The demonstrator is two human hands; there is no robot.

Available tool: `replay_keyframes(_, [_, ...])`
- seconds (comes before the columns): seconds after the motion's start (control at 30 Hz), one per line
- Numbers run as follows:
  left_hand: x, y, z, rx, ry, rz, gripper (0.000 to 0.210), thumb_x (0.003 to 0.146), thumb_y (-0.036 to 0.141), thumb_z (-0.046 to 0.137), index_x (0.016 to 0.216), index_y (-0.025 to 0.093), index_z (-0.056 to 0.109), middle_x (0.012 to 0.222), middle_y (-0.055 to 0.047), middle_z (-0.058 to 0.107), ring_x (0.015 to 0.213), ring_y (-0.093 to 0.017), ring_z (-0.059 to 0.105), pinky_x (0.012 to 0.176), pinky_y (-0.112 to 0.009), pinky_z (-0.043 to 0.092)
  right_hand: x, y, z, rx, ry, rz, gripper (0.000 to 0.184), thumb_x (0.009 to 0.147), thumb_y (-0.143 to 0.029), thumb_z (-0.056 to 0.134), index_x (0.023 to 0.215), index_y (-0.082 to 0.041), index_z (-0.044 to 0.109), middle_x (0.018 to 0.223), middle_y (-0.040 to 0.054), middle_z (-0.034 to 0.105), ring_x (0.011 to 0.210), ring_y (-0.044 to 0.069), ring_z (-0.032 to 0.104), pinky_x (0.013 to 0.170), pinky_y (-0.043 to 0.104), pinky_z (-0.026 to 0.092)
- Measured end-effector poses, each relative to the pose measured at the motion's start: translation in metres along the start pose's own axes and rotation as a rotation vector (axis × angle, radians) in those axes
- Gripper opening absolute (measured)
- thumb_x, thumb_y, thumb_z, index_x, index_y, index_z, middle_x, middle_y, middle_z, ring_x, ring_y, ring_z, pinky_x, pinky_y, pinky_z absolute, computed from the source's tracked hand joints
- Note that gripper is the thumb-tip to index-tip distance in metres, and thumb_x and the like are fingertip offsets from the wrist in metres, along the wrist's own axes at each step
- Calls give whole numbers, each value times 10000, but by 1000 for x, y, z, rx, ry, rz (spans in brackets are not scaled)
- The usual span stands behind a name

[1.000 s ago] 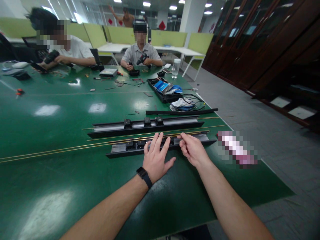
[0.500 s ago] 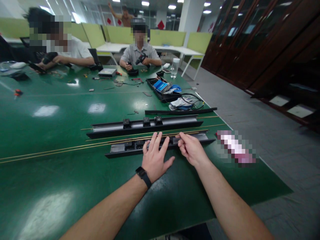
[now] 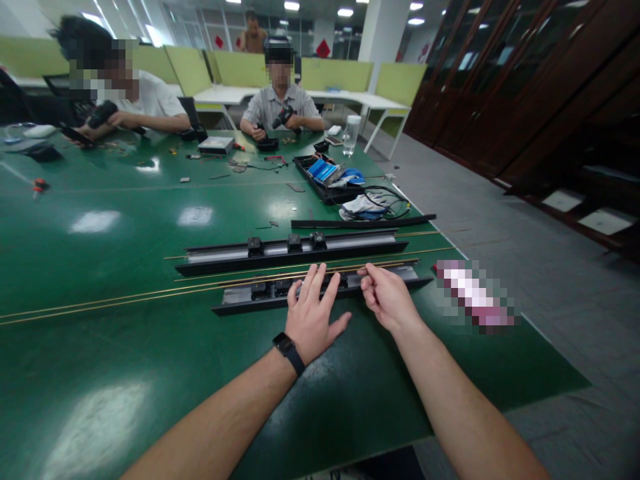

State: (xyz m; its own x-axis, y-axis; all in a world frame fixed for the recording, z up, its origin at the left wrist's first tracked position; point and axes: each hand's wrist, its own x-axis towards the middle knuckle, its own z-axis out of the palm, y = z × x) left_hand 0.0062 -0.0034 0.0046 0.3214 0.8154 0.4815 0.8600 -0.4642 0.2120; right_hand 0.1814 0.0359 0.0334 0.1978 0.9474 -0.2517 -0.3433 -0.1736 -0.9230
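Observation:
Several long, thin brass-coloured rods (image 3: 150, 294) lie across the nearer black channel rail (image 3: 240, 309), running far out to the left. My left hand (image 3: 311, 320), with a black watch at the wrist, is spread palm down over this rail, fingertips on the rods. To its right, my right hand (image 3: 387, 297) pinches at a rod with thumb and forefinger, its other fingers curled. Dark blocks sit in the rail's channel, partly hidden by my left hand. Just beyond is a second black rail (image 3: 290, 259) with three black blocks (image 3: 294, 243) in it.
Farther off are a black strip (image 3: 363, 221), white-and-blue gloves (image 3: 367, 205), and a black tray (image 3: 333, 193) with blue items. A blurred pink-white item (image 3: 473, 293) lies near the right table edge. Two people with drills sit across the green table (image 3: 150, 367).
My right hand has shifted slightly right along the rods, while my left hand stays about where it was. In the background, a standing person's raised arm has come down.

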Motion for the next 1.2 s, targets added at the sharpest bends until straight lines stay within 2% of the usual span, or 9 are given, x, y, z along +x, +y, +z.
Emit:
replay_keyframes(0.33, [0,0,1,-3,-7,-3,726,869,542,603,1506,247,414,1637,-121,269,1512,-310,248,1143,-501,258,-1,-3,1,7,37,22,185,906,-311,624,838,-140,612,522,-29,559,279,46,375,243,140,193])
replay_keyframes(0.6, [0,0,0,-3,0,1,728,870,552,595,1506,246,417,1631,-120,285,1506,-315,260,1135,-499,269,2,0,0,1,33,25,246,879,-393,671,849,-160,598,523,-26,572,264,52,374,233,144,180])
replay_keyframes(0.93, [-1,0,1,-3,-11,-2,725,876,554,587,1506,243,413,1640,-113,264,1517,-309,232,1140,-499,265,1,1,-1,-11,25,-5,222,854,-349,702,854,-144,617,523,-31,570,273,50,379,231,141,186])
replay_keyframes(1.2, [-1,-1,2,-4,-14,-3,727,873,553,593,1506,242,413,1640,-112,261,1515,-304,239,1140,-499,262,2,3,-2,-6,12,-4,256,841,-377,720,854,-141,621,526,-32,571,274,46,381,236,141,183])
